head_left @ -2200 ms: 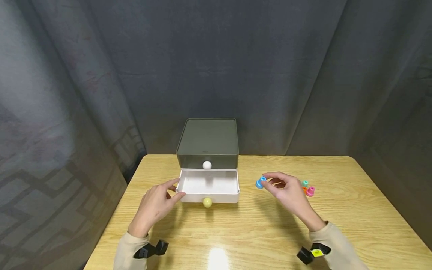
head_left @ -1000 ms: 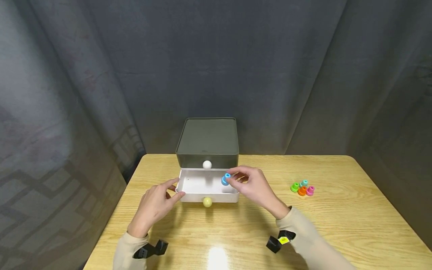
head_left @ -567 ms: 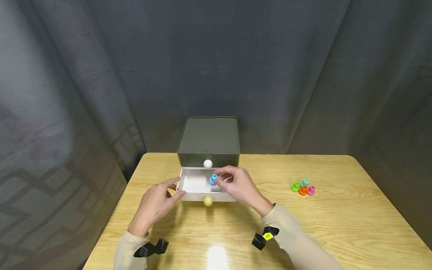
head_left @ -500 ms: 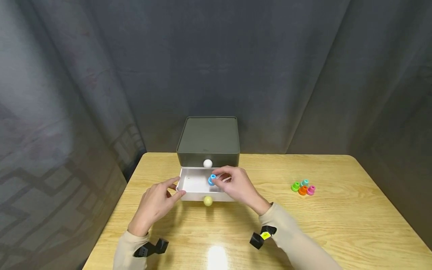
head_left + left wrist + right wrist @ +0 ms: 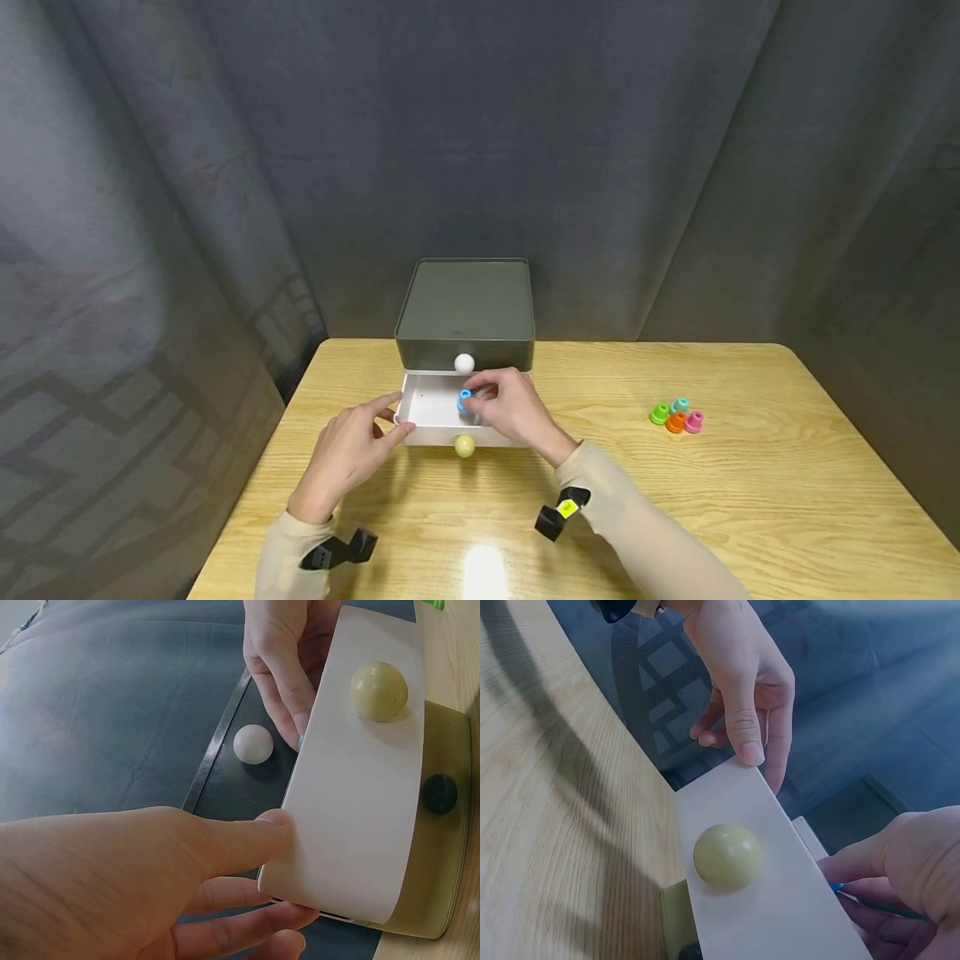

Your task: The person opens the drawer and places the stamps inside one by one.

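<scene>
My right hand [image 5: 516, 410] pinches a small blue bell-shaped plastic piece [image 5: 463, 401] between thumb and fingers, inside the pulled-out white drawer [image 5: 431, 436]. Whether the piece touches the drawer floor I cannot tell. At the drawer's front left corner my left hand [image 5: 347, 457] grips the wall; in the left wrist view the thumb [image 5: 251, 838] lies on the front and the other fingers behind and under the corner. A yellow round knob [image 5: 465, 446] sits on the drawer front. In the right wrist view only a sliver of the blue piece [image 5: 836, 886] shows.
Above the drawer is the dark grey cabinet [image 5: 465, 300] with a white knob [image 5: 464, 363]. An olive drawer [image 5: 442, 855] with a dark knob lies below. Green [image 5: 660, 414], teal [image 5: 679, 406], orange [image 5: 676, 422] and pink [image 5: 694, 422] pieces stand on the table's right side.
My right hand has carried the blue piece leftward from beside the other pieces, over the drawer's right wall and into the drawer. My left hand stays at the drawer corner.
</scene>
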`<state>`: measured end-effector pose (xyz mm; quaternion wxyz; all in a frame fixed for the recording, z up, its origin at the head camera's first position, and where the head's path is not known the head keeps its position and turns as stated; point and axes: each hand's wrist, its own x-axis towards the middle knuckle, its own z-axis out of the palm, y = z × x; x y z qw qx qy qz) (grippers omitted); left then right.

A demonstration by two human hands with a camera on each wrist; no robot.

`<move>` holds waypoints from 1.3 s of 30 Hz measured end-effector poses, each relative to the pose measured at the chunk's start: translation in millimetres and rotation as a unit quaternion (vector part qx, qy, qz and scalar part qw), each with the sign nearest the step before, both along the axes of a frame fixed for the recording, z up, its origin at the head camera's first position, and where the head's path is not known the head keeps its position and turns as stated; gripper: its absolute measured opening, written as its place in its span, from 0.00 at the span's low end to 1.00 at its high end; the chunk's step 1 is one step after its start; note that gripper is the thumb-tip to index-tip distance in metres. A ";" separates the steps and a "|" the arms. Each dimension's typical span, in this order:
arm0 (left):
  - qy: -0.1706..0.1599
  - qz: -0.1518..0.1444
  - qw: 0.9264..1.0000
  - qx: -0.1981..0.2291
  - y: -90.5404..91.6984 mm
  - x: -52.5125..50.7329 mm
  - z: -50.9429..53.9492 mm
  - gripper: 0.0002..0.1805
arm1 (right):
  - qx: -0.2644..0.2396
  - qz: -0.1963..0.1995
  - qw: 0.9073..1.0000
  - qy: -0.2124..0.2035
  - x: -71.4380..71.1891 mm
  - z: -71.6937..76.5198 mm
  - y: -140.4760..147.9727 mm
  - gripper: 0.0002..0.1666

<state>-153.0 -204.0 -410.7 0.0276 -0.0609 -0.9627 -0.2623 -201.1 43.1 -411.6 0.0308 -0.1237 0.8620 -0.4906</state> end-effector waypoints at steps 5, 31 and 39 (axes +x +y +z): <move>-0.002 0.002 1.000 0.000 0.5 -0.6 0.2 0.29 | 0.010 0.004 1.000 -0.017 -4.5 -1.9 -4.0 0.08; 0.004 0.001 1.000 0.002 -0.9 -0.9 -1.0 0.29 | 0.045 0.027 0.998 -0.045 -12.9 -9.4 -13.6 0.09; 0.007 0.002 1.000 0.000 0.2 -0.4 -1.7 0.29 | 0.052 0.034 0.998 -0.029 -11.2 -10.0 -13.2 0.11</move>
